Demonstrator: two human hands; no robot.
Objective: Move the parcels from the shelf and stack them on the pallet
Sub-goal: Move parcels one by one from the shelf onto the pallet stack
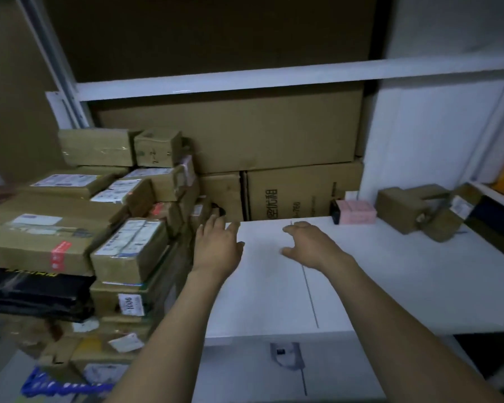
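My two forearms come in from the lower edge, and both hands hold nothing. The left hand (pixel 217 245) has its fingers straight, aimed at the back corner beside the stack. The right hand (pixel 310 242) hovers over the white shelf (pixel 390 286) with its fingers loosely curled.

Big cartons (pixel 245 135) line the back of the shelf. To my left the stacked parcels (pixel 70 228) rise above what looks like the blue pallet (pixel 56 385).

The parcels left to move, as I judge it, are the brown parcels (pixel 399 207) at the far right of the shelf, well apart from both hands. A small pink box (pixel 357 212) stands just to their left.

I would swing right and take the nearest parcel with a hand on each short end. The group lies tumbled. The nearest one turns a corner toward me, and its long axis seems to run diagonally back and right, though the dim light leaves me unsure.
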